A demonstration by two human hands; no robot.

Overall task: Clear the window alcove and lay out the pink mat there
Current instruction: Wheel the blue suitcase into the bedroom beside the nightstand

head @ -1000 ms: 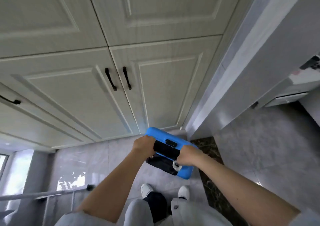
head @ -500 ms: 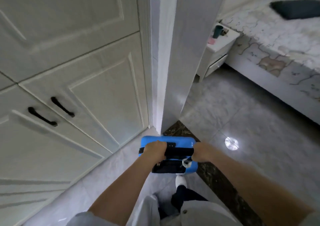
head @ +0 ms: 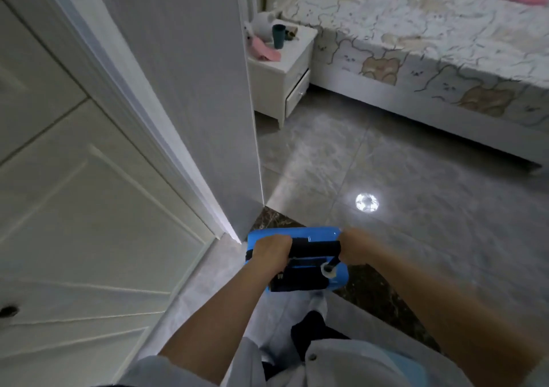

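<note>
Carrying a small blue hard-shell suitcase [head: 297, 260] by its black top handle, the person had swung round within the last second: where panelled white cupboard doors [head: 68, 178] had filled the view, a bedroom now lay ahead past the grey wall corner [head: 190, 89]. The left hand [head: 271, 251] was curled round the handle's left end and the right hand [head: 355, 248] round its right end, both grips closed on the case, which hung over the dark marble threshold strip [head: 374, 294] just beside the corner's foot. Judging from that, the case was being taken out of the alcove into the bedroom, so the clearing step was under way and the laying-out had not begun. The pink mat was not in view, nor was the window alcove itself.

As for containers, the suitcase was closed and its contents were hidden. The white bedside cabinet [head: 285, 71] near the bed [head: 430, 45] had its lower drawer standing slightly out; what it held could not be seen. On its top stood a dark teal cup [head: 278, 36], a pale rounded object and a pink cloth-like item [head: 266, 50], the latter too small to identify. A ceiling light's reflection [head: 367, 202] shone on the grey tiled floor [head: 445, 208] ahead.
</note>
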